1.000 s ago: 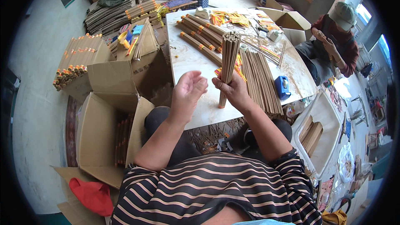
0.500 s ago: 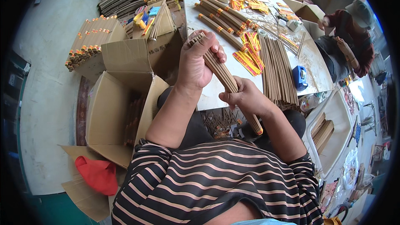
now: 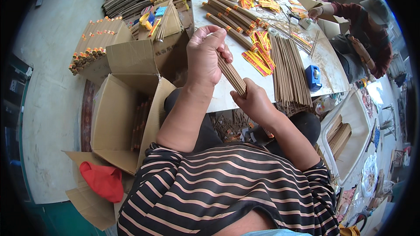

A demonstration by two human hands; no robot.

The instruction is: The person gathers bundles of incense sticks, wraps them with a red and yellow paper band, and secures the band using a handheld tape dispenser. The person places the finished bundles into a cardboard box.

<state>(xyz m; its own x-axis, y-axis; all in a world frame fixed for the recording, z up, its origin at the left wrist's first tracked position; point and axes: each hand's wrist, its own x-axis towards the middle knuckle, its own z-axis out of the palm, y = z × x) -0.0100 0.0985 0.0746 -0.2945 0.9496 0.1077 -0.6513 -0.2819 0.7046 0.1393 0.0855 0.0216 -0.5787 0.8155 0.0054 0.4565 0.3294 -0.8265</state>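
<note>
Both of my hands are closed around a slanting bundle of thin brown incense sticks (image 3: pixel 231 77), above the near edge of the white table. My left hand (image 3: pixel 205 54) wraps its upper end, which is hidden in the fist. Lower down, my right hand (image 3: pixel 257 102) grips it with the thumb lying along the sticks. A bit of the bundle's banded lower end shows under my right wrist. On the table beside my hands lie yellow and red paper labels (image 3: pixel 258 62), a loose row of sticks (image 3: pixel 288 70) and several banded bundles (image 3: pixel 232 15).
A blue tape dispenser (image 3: pixel 313 78) stands near the table's right edge. To my left is an open cardboard box (image 3: pixel 107 118) with bundles inside, and behind it a stack of banded bundles (image 3: pixel 97 37). A white tub (image 3: pixel 356 137) holds sticks at right. A co-worker (image 3: pixel 372 35) sits across the table.
My left hand has closed over the bundle's top end, hiding the stick tips that showed before. The bundle's lower end is now mostly covered. The co-worker's arm has reached over the table.
</note>
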